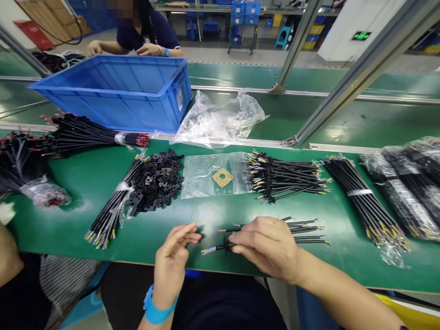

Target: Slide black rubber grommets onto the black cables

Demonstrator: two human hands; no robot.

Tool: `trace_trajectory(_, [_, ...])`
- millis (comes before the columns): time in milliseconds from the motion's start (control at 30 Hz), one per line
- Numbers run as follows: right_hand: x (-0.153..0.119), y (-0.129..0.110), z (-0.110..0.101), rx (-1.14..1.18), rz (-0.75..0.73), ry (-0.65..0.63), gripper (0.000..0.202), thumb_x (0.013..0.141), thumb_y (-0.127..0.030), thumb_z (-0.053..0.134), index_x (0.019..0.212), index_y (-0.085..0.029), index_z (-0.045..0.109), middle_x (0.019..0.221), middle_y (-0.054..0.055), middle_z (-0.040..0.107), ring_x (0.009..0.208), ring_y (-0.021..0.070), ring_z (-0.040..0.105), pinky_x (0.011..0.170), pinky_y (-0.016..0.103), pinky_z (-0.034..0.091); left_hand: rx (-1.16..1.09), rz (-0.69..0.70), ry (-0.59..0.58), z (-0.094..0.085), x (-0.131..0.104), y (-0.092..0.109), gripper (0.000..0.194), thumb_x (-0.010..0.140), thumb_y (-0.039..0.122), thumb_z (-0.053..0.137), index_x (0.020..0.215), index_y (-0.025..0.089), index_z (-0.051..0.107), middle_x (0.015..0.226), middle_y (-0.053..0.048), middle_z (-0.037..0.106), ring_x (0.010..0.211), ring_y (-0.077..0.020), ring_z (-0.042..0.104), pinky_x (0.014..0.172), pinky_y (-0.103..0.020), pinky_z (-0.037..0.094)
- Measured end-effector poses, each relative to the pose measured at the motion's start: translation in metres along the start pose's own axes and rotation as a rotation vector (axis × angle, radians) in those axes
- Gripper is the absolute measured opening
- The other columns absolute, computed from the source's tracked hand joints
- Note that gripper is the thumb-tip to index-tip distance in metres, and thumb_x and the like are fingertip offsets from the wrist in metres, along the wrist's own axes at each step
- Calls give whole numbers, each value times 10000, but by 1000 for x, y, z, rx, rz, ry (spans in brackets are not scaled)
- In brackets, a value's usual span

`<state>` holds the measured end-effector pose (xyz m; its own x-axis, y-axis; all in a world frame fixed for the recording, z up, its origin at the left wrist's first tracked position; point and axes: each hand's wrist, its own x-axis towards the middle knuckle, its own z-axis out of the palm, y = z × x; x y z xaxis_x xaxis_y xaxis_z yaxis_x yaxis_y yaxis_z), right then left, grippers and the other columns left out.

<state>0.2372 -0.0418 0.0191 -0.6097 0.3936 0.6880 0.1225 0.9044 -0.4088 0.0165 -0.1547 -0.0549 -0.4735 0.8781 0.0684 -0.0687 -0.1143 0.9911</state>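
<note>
My right hand [270,247] pinches a short black cable [212,250] low over the green table, its bare coloured wire ends pointing left. A black flat fitting [226,244] sits around the cable just left of those fingertips. Left of the wire ends, my left hand [173,256] is raised with fingers loosely stretched and apart, holding nothing. Beyond and partly under my right hand lie several loose cables [305,228]. A heap of small black fittings [156,181] lies farther left, beside a tied cable bundle [115,201].
Behind the work area lie a flat plastic bag [199,176] with a tan square piece [222,177] on it, and a cable pile [285,174]. Tied bundles [364,197] and wrapped bundles [402,188] lie right. A blue crate [137,107] and crumpled bag [216,121] stand behind; a person sits opposite.
</note>
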Motion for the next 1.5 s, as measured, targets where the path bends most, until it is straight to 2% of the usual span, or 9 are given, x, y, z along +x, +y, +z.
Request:
trace_trajectory(67, [1, 6, -3, -39, 38, 18, 156, 1099, -244, 572, 1055, -167, 700, 830, 35, 768, 668, 125, 679, 631, 246, 542, 53, -23, 86, -8, 3, -10, 395, 904, 554, 768, 1104, 222, 842, 948, -81, 739, 809, -191, 740, 765, -298, 651])
trace_trajectory(133, [1, 9, -3, -41, 90, 24, 144, 1082, -235, 586, 1032, -172, 705, 814, 34, 761, 680, 131, 688, 637, 245, 552, 99, -37, 93, -13, 3, -16, 362, 925, 517, 752, 1083, 202, 834, 932, -82, 731, 811, -202, 732, 764, -321, 652])
trace_trajectory(333, [-4, 8, 2, 13, 182, 29, 152, 1067, -246, 604, 1013, -178, 728, 786, 32, 752, 657, 127, 685, 610, 229, 545, 215, -22, 3, -16, -2, -17, 361, 918, 516, 744, 1069, 198, 823, 972, -91, 714, 837, -226, 732, 755, -345, 648])
trace_trajectory(1000, [-4, 8, 3, 88, 173, 51, 139, 1048, -239, 649, 1032, -171, 770, 787, 28, 776, 634, 122, 686, 608, 221, 553, 233, -10, -12, -13, 1, -11, 377, 879, 556, 767, 1003, 206, 834, 953, -92, 709, 770, -204, 681, 691, -324, 616])
trace_trajectory(1067, [-1, 11, -6, 11, 138, 67, 120, 1046, -235, 656, 1039, -174, 760, 796, 24, 776, 653, 124, 686, 633, 229, 547, 249, -19, -6, -14, 1, -11, 392, 869, 575, 768, 992, 209, 833, 945, -91, 712, 765, -209, 681, 687, -328, 619])
trace_trajectory(1167, [2, 26, -31, -309, 141, 190, 105, 1024, -196, 668, 1091, -213, 747, 894, 29, 798, 770, 155, 716, 746, 285, 541, 285, -41, -1, -16, 1, -12, 403, 856, 594, 770, 983, 217, 832, 950, -92, 724, 767, -219, 689, 680, -332, 624])
trace_trajectory(1300, [-2, 57, -64, -733, 349, 352, 207, 1063, -239, 567, 1134, -256, 760, 1014, 59, 793, 939, 227, 732, 917, 398, 482, 307, -36, -6, -19, 3, -15, 412, 839, 607, 778, 975, 222, 832, 959, -93, 737, 768, -223, 699, 672, -331, 628])
trace_trajectory(1400, [-5, 80, -69, -771, 453, 349, 268, 1087, -281, 522, 1127, -268, 786, 1030, 66, 777, 981, 235, 723, 961, 411, 450, 319, -31, -20, -19, 3, -16, 403, 837, 601, 782, 980, 228, 833, 971, -94, 746, 771, -228, 705, 670, -335, 630])
trace_trajectory(1500, [-3, 99, -63, -738, 498, 332, 283, 1092, -287, 521, 1173, -279, 792, 1062, 67, 767, 1018, 234, 705, 983, 407, 427, 329, -29, -30, -20, 3, -17, 382, 843, 588, 782, 982, 235, 834, 982, -94, 749, 777, -233, 709, 667, -334, 632])
